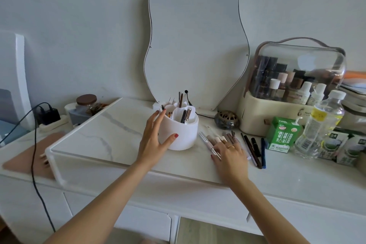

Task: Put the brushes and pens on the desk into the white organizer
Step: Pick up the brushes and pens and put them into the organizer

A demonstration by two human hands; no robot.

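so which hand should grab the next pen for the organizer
Right. The right hand already rests on the pens lying beside the white organizer, its fingers over them. The left hand is steadying the organizer's side.

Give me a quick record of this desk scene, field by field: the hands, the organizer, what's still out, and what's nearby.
left hand: left hand, fingers spread against the side of the round white plastic organizer
right hand: right hand, resting on the loose pens and brushes, thumb on a silver-capped pen
organizer contents: several pens and brushes standing upright
still on desk: four dark slim pens right of the right hand
nearby: green drink carton, clear plastic bottle
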